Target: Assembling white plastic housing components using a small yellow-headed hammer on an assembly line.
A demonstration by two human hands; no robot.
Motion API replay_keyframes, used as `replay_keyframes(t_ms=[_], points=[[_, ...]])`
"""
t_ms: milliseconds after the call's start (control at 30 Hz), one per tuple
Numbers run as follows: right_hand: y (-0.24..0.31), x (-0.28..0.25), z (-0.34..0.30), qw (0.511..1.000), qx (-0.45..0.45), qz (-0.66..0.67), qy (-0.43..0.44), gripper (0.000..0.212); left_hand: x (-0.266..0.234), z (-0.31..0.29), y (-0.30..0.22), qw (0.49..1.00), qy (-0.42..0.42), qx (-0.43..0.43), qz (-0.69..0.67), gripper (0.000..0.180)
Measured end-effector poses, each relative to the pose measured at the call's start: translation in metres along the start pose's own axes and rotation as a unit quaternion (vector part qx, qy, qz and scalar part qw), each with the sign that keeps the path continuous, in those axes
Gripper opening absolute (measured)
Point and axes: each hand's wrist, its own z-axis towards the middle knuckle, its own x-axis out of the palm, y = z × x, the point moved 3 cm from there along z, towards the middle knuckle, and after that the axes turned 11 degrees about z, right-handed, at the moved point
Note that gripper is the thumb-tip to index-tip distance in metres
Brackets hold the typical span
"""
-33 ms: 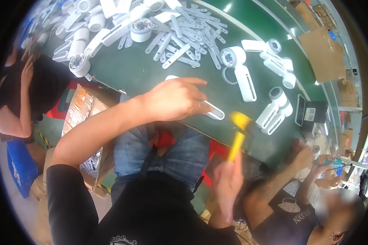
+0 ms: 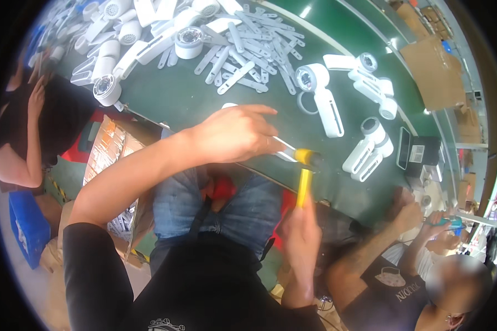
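Observation:
My left hand (image 2: 238,132) is closed round a white handheld-fan body (image 2: 284,150) at the table's near edge. Only the tip of its slotted handle and a bit of its far end show past my fingers. In my right hand (image 2: 302,229) is a yellow hammer (image 2: 303,185), gripped by the handle. Its yellow and dark head covers the handle's tip; whether it touches or hovers just above I cannot tell. Beyond my left hand lies a heap of flat pale-grey strips (image 2: 243,69).
White handheld fans lie on the green table (image 2: 199,99): one fan (image 2: 328,107) beside a grey ring (image 2: 307,102), others right and far left. A cardboard box (image 2: 110,149) stands left of my legs. Co-workers sit on both sides; one's forearm (image 2: 378,234) reaches the table at right.
The hammer and my right hand have moved left, bringing the hammer head over the tip of the white handle. My left hand stays where it was.

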Motion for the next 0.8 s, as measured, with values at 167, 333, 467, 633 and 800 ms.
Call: replay_keyframes(t_ms=[167, 333, 467, 633, 800], points=[[0.018, -0.005, -0.002, 0.983, 0.064, 0.170, -0.007, 0.053, 0.000, 0.018, 0.003, 0.996, 0.038, 0.082, 0.009, 0.021], [0.027, -0.014, -0.016, 0.985, 0.022, 0.165, -0.036, 0.059, -0.020, 0.029, -0.022, 0.979, 0.142, 0.131, 0.059, 0.022], [0.028, -0.005, -0.017, 0.995, -0.047, 0.090, 0.006, 0.061, -0.030, -0.011, -0.017, 0.998, 0.019, -0.051, 0.020, 0.033], [0.034, 0.009, -0.006, 0.998, 0.021, 0.054, 0.026, 0.057, 0.003, -0.055, -0.027, 0.987, -0.087, -0.138, 0.011, 0.040], [0.053, 0.017, -0.021, 0.996, -0.042, 0.069, -0.037, 0.055, 0.001, -0.052, -0.021, 0.987, -0.097, -0.124, -0.031, 0.037]])
